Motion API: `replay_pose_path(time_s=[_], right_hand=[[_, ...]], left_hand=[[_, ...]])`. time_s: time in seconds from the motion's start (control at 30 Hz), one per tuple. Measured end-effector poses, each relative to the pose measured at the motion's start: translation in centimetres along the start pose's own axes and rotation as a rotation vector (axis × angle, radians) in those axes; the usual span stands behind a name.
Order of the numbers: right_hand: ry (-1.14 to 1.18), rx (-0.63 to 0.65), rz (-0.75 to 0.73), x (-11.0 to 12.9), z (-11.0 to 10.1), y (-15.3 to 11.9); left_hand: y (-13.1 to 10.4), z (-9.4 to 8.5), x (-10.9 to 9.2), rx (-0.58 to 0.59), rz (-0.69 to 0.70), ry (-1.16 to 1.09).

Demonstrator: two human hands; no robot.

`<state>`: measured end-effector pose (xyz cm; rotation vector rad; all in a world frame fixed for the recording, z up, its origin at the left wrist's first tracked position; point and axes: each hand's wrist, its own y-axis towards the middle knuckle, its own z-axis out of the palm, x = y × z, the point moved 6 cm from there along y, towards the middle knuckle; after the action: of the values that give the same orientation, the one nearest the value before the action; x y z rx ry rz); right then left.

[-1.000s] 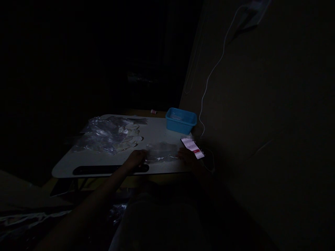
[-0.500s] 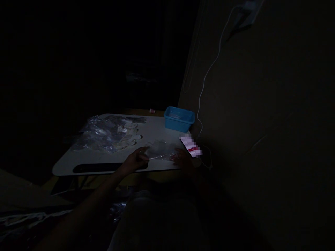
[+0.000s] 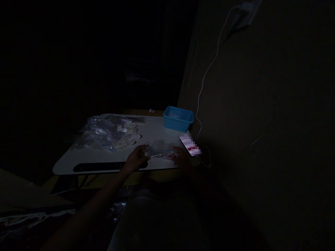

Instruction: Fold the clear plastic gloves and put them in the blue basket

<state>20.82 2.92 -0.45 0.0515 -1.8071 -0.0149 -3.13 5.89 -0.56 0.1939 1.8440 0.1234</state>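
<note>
The room is very dark. A clear plastic bag point(image 3: 160, 150) stretches between my two hands near the front edge of the white table point(image 3: 154, 129). My left hand point(image 3: 136, 158) is closed on its left end. At its right end my right hand point(image 3: 181, 157) grips the plastic, its fingers dim against the shadow. Left of the hands lie several pale, flat pieces point(image 3: 129, 136), too dim to name, beside a heap of crumpled clear plastic point(image 3: 101, 132).
A blue basket point(image 3: 178, 124) stands at the table's back right corner. A lit phone point(image 3: 188, 143) lies near the right edge. A white cable point(image 3: 203, 82) hangs down the wall. A small pink and white item point(image 3: 151, 111) sits behind the table.
The bag between my hands lies a little flatter and spreads wider. My left hand has turned slightly and my right fingers have shifted a little. The view has moved slightly.
</note>
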Motion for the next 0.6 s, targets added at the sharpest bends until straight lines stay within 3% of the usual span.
replay_pose_path(time_s=[0.07,0.2,0.37,0.6], right_hand=[[-0.007,0.007,-0.011,0.2,0.0,-0.1],[-0.039,0.011,-0.025,0.5,0.0,-0.3],[-0.008,0.008,-0.025,0.3,0.0,-0.2],[-0.023,0.001,-0.021,0.5,0.1,-0.4]], left_hand=[[-0.2,0.0,-0.4,0.011,0.011,0.04],[-0.6,0.7,-1.2,0.139,-0.01,0.022],[-0.3,0.1,-0.9,0.043,-0.04,-0.03],[-0.6,0.4,-1.1,0.044,-0.094,-0.092]])
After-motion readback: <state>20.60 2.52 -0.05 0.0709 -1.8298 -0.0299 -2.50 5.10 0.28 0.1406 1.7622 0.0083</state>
